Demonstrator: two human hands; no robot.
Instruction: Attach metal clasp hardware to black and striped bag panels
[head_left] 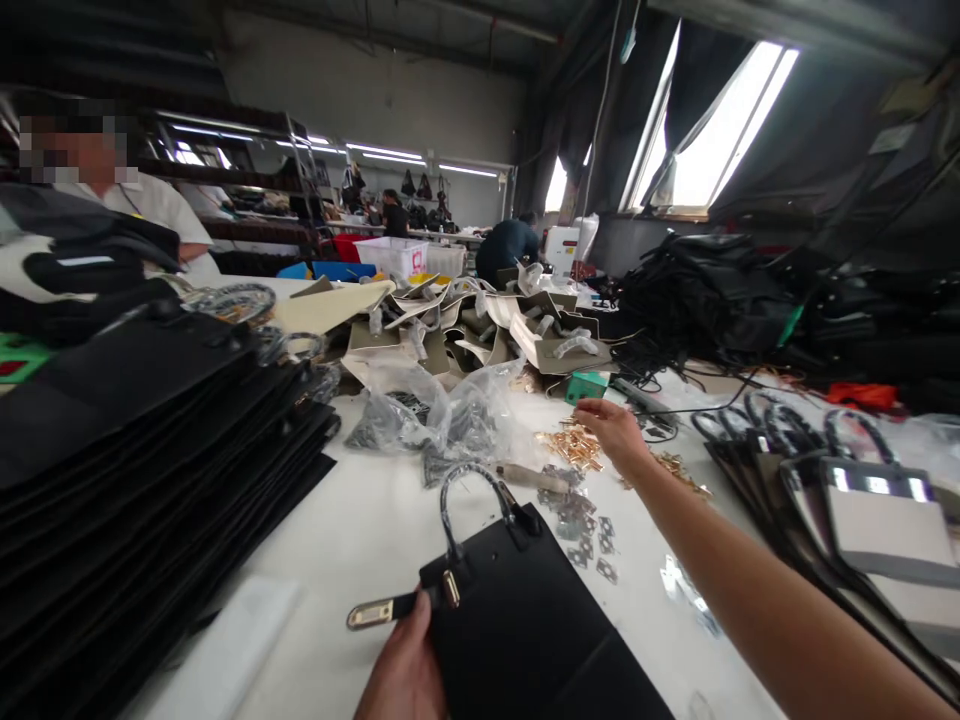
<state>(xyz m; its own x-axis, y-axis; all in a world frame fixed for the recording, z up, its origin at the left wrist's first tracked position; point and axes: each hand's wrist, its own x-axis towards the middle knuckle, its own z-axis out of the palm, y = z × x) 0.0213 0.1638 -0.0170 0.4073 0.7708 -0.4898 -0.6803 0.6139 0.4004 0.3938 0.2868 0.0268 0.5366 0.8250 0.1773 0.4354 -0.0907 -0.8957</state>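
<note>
My left hand [405,665] grips the left edge of a black handbag panel [540,630], thumb on top beside a short strap. A gold metal plate [371,613] is on the strap's end, and a gold clasp [450,588] sits on the panel. The panel's curved handle [472,475] is wrapped in clear plastic. My right hand [611,430] is stretched out over a pile of small gold metal pieces [574,447]. Its fingertips are drawn together; anything between them is too small to make out.
A tall stack of black panels [150,450] stands on the left. Clear plastic bags [450,410], a hammer-like wooden handle [532,478] and square metal plates [589,540] lie centrally. Handled bag panels [885,510] lean at right. A co-worker [157,205] is at far left.
</note>
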